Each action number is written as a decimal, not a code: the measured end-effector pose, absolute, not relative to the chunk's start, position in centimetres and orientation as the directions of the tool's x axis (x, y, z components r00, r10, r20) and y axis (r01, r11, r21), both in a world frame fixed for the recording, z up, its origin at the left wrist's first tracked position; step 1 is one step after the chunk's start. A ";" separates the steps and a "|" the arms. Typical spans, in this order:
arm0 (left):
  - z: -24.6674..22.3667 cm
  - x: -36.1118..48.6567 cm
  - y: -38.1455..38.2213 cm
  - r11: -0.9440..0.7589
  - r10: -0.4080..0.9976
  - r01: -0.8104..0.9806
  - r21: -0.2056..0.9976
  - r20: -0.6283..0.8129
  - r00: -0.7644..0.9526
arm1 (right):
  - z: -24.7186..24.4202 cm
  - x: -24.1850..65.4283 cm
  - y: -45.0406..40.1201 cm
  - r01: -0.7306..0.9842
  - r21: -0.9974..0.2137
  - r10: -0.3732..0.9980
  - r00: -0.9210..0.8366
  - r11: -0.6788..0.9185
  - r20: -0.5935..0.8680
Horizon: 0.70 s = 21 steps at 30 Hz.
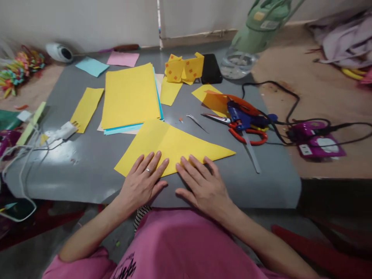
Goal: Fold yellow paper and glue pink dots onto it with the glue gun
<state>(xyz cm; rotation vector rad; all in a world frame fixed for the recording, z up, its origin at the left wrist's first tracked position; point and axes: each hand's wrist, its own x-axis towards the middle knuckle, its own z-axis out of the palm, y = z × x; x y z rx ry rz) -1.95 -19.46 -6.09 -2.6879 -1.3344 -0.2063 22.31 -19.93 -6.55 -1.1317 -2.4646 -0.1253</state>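
A folded sheet of yellow paper (171, 143) lies on the grey table mat near its front edge, with a long point toward the right. My left hand (143, 178) rests on its lower left part, fingers stretched out and a ring on one finger. On the lower edge right of centre lies my right hand (203, 184), its fingers spread flat. Both thumbs point inward, apart from each other. Neither hand grips anything. Just behind the folded sheet sits a stack of yellow and blue paper (132, 97).
Right of the paper lie tweezers (197, 123), red-handled scissors (248, 135) and a blue glue gun (242, 114) with a black cable. Farther back are a spotted yellow paper piece (184, 69), a phone (211, 69) and a green-topped bottle (247, 42). White cables with a plug (65, 131) lie left.
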 end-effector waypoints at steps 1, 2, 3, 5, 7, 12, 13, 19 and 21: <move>-6.2 -2.0 -19.5 -0.600 0.781 0.799 -0.049 0.180 0.598 | -6.5 22.0 -20.0 0.732 -0.098 0.700 -0.591 0.674 0.401; -6.3 -2.0 -19.5 -0.599 0.783 0.800 -0.036 0.184 0.594 | -6.6 21.7 -20.1 0.730 -0.106 0.704 -0.595 0.676 0.389; -6.4 -2.1 -19.5 -0.596 0.786 0.803 -0.017 0.192 0.588 | -6.6 21.5 -20.2 0.732 -0.114 0.711 -0.593 0.671 0.377; -6.6 -2.5 -19.5 -0.592 0.791 0.805 0.031 0.216 0.573 | -6.7 21.3 -20.4 0.742 -0.125 0.727 -0.585 0.659 0.360; -6.7 -2.9 -19.6 -0.594 0.791 0.802 0.064 0.226 0.568 | -6.9 21.3 -20.5 0.745 -0.129 0.732 -0.581 0.655 0.356; -6.9 -3.5 -20.1 -0.567 0.813 0.822 0.055 0.195 0.548 | -7.1 21.7 -20.5 0.759 -0.129 0.742 -0.561 0.638 0.367; -6.9 -3.5 -20.1 -0.565 0.815 0.823 0.054 0.192 0.547 | -7.0 21.8 -20.5 0.768 -0.125 0.748 -0.552 0.628 0.369; -6.9 -3.5 -20.3 -0.563 0.821 0.823 0.071 0.167 0.546 | -6.8 24.1 -21.2 0.868 -0.085 0.835 -0.438 0.489 0.333; -7.0 -3.6 -20.4 -0.556 0.827 0.827 0.085 0.165 0.538 | -6.8 25.1 -21.6 0.899 -0.074 0.860 -0.384 0.431 0.336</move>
